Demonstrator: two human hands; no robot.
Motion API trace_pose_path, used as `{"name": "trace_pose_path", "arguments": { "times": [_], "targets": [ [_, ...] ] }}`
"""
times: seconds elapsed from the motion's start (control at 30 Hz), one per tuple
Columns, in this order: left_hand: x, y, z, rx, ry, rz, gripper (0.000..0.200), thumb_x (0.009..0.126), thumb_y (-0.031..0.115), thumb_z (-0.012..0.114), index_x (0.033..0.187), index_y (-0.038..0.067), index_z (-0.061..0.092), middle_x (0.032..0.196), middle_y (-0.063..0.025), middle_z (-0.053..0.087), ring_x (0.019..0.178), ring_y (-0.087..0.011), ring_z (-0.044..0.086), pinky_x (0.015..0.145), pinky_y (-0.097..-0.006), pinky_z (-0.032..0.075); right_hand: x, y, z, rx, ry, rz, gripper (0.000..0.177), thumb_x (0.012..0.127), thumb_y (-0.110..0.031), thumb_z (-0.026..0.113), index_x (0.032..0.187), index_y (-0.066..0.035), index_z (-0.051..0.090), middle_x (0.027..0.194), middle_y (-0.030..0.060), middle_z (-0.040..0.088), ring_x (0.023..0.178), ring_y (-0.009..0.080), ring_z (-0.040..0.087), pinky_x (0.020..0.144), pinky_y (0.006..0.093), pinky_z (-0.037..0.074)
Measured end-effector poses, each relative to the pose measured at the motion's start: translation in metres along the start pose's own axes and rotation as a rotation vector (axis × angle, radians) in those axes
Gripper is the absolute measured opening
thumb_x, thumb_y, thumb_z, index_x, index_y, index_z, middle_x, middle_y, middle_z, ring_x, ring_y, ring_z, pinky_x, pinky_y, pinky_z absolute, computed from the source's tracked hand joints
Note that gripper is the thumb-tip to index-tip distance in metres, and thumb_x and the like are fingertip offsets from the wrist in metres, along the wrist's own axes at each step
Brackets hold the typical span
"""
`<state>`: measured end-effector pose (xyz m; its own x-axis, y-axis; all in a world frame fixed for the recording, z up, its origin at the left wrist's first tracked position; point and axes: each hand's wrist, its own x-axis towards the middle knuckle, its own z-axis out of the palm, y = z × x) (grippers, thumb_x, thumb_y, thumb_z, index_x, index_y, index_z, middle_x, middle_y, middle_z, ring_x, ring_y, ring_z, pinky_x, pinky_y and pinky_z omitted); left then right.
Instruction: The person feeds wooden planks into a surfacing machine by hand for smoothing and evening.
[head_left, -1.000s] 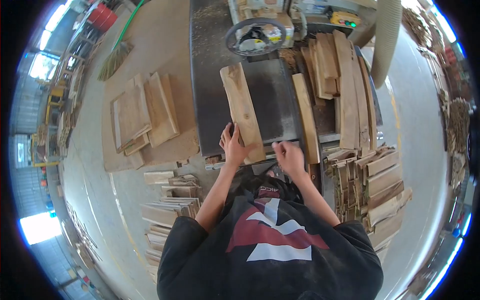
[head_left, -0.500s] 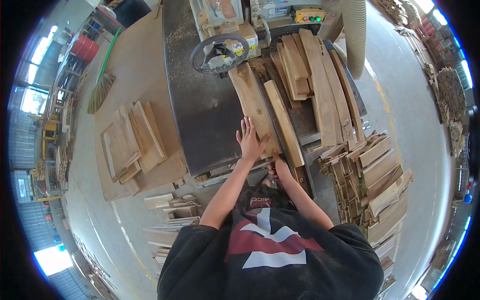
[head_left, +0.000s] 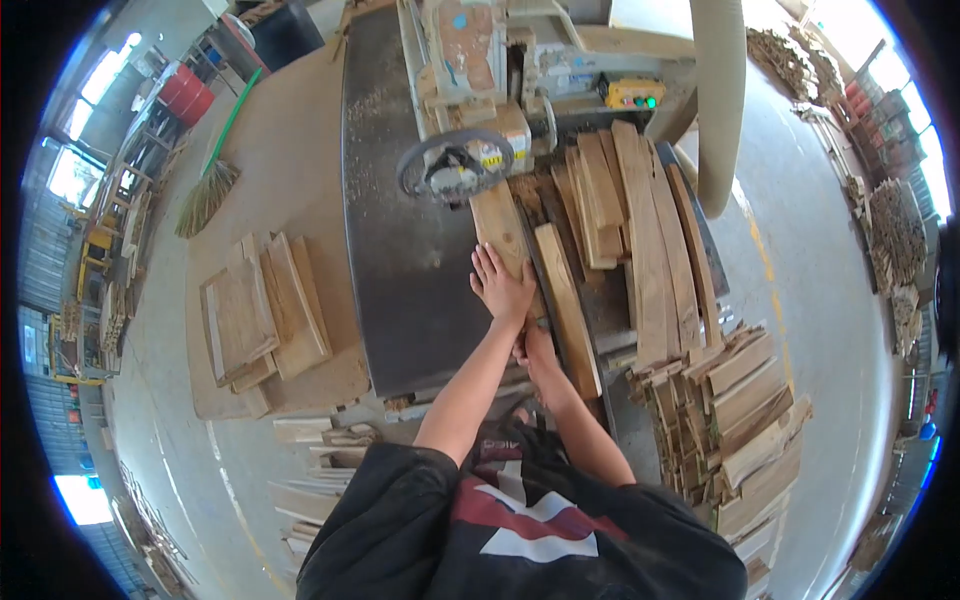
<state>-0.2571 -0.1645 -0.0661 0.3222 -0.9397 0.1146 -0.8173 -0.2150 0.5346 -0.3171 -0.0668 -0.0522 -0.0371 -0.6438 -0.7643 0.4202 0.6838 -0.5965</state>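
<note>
A wooden board [head_left: 497,215] lies lengthwise on the dark machine table [head_left: 405,300], its far end beneath the black handwheel [head_left: 456,165]. My left hand [head_left: 503,290] rests flat on top of the board's near part, fingers stretched out. Just behind it, my right hand [head_left: 537,345] is closed at the board's near end, with the fingertips partly hidden. To the right of the board, a narrow wooden strip [head_left: 568,310] lies parallel to it, apart from both hands.
Several boards [head_left: 650,230] are piled on the table's right side. A control box [head_left: 632,94] and a thick hose [head_left: 716,110] stand beyond. Stacked wood pieces [head_left: 745,410] sit at right, more boards [head_left: 270,310] at left, near a broom [head_left: 208,195].
The board has slid forward, farther under the handwheel, and both hands have moved forward with it. My right hand is now closer to my left. The camera view has tilted up slightly.
</note>
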Motion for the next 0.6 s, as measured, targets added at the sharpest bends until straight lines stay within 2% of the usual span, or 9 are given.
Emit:
{"name": "trace_pose_path", "arguments": {
  "times": [0.1, 0.17, 0.27, 0.43, 0.5, 0.53, 0.6],
  "targets": [
    [0.022, 0.001, 0.001, 0.003, 0.025, 0.02, 0.093, 0.097, 0.057, 0.06, 0.164, 0.002, 0.024, 0.17, -0.0194, 0.027, 0.159, -0.0342, 0.02, 0.125, -0.0548, 0.018, 0.018, -0.013, 0.007, -0.025, -0.034, 0.011, 0.052, 0.106, -0.055, 0.051, 0.073, -0.015, 0.053, 0.055, -0.0021, 0.05, 0.04, 0.0111, 0.043, 0.036, 0.028, 0.026],
    [0.036, 0.0, 0.005, 0.004, 0.024, 0.021, 0.092, 0.097, 0.056, 0.06, 0.163, 0.002, 0.026, 0.169, -0.0192, 0.028, 0.158, -0.0342, 0.023, 0.124, -0.055, 0.02, 0.025, -0.025, 0.014, 0.059, -0.082, 0.034, 0.052, 0.107, -0.054, 0.051, 0.073, -0.015, 0.051, 0.054, -0.0031, 0.047, 0.041, 0.0082, 0.044, 0.035, 0.0244, 0.026],
    [0.05, -0.001, 0.009, -0.021, 0.081, 0.034, 0.09, 0.095, 0.053, 0.064, 0.161, 0.001, 0.031, 0.166, -0.0226, 0.034, 0.156, -0.0371, 0.029, 0.122, -0.0562, 0.023, 0.029, -0.036, 0.025, 0.034, -0.082, 0.003, 0.052, 0.108, -0.053, 0.05, 0.072, -0.015, 0.05, 0.053, -0.0038, 0.044, 0.04, 0.0081, 0.043, 0.035, 0.0251, 0.026],
    [0.05, 0.005, 0.004, -0.038, 0.06, 0.013, 0.088, 0.097, 0.052, 0.062, 0.161, 0.001, 0.029, 0.167, -0.0218, 0.033, 0.157, -0.0361, 0.027, 0.123, -0.0554, 0.022, 0.04, -0.027, 0.032, 0.078, -0.031, -0.035, 0.051, 0.109, -0.05, 0.047, 0.073, -0.014, 0.051, 0.052, -0.002, 0.044, 0.038, 0.0103, 0.043, 0.034, 0.027, 0.029],
    [0.071, 0.006, 0.003, -0.026, 0.041, 0.002, 0.087, 0.097, 0.05, 0.062, 0.161, 0.0, 0.031, 0.166, -0.0222, 0.033, 0.156, -0.0365, 0.028, 0.123, -0.0555, 0.022, 0.042, -0.029, 0.042, 0.009, 0.065, -0.049, 0.052, 0.109, -0.048, 0.046, 0.078, -0.009, 0.06, 0.058, 0.0025, 0.053, 0.043, 0.0143, 0.05, 0.037, 0.031, 0.033],
    [0.069, 0.008, 0.003, -0.051, 0.057, 0.008, 0.086, 0.097, 0.049, 0.062, 0.16, 0.0, 0.032, 0.165, -0.0231, 0.034, 0.156, -0.037, 0.028, 0.123, -0.0555, 0.023, 0.043, -0.027, 0.044, -0.002, 0.065, -0.033, 0.052, 0.109, -0.048, 0.046, 0.078, -0.009, 0.06, 0.058, 0.0025, 0.053, 0.043, 0.0143, 0.05, 0.037, 0.031, 0.033],
    [0.063, 0.006, 0.0, -0.067, 0.063, -0.004, 0.085, 0.096, 0.048, 0.062, 0.159, -0.001, 0.034, 0.165, -0.024, 0.035, 0.155, -0.0375, 0.029, 0.122, -0.0554, 0.024, 0.044, -0.02, 0.051, -0.005, 0.176, -0.19, 0.054, 0.109, -0.047, 0.045, 0.087, -0.003, 0.067, 0.068, 0.007, 0.062, 0.051, 0.0178, 0.057, 0.041, 0.0351, 0.036]
  ]
}}
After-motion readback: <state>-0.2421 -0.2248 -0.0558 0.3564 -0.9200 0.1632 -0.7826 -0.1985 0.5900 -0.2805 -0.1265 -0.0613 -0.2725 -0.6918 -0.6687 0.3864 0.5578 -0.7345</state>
